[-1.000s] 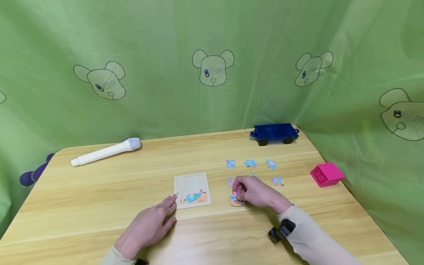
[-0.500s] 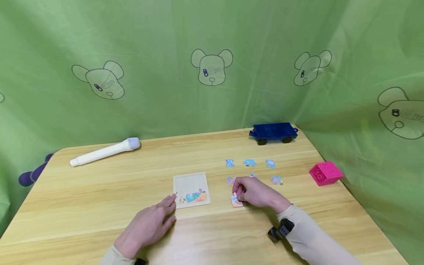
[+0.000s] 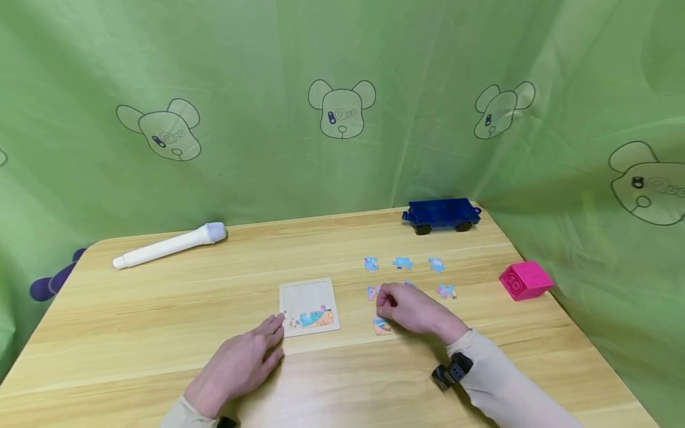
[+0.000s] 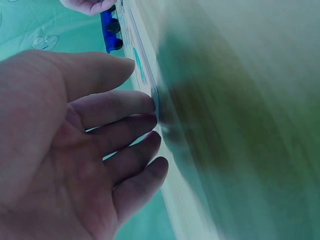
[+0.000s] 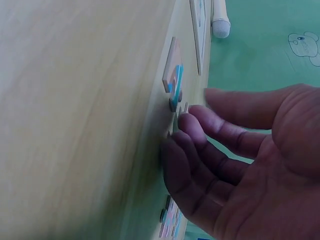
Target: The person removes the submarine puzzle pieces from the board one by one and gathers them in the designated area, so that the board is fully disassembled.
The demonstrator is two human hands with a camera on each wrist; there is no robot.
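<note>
My left hand (image 3: 238, 362) lies on the table with relaxed fingers, its fingertips at the left edge of the wooden puzzle tray (image 3: 306, 289). Joined pieces with a teal and orange picture (image 3: 316, 318) fill the tray's bottom strip. To the tray's right, a loose orange and blue puzzle piece (image 3: 382, 326) lies on the table. Just above it is my right hand (image 3: 412, 308), fingers loosely bent. In the right wrist view the thumb stands apart from the fingers, and the puzzle piece (image 5: 173, 70) lies beyond the fingertips. Another piece (image 3: 373, 292) is partly covered by that hand.
Several blue and pink pieces, among them one puzzle piece (image 3: 403, 263), lie in rows behind my right hand. A dark blue toy wagon (image 3: 443, 214) stands at the back right, a pink block (image 3: 527, 280) at the right edge. A white toy microphone (image 3: 171, 245) lies back left.
My right fingers held the orange and blue piece and shifted it slightly; now they have let go and risen a little off it. My left hand stays at the tray.
</note>
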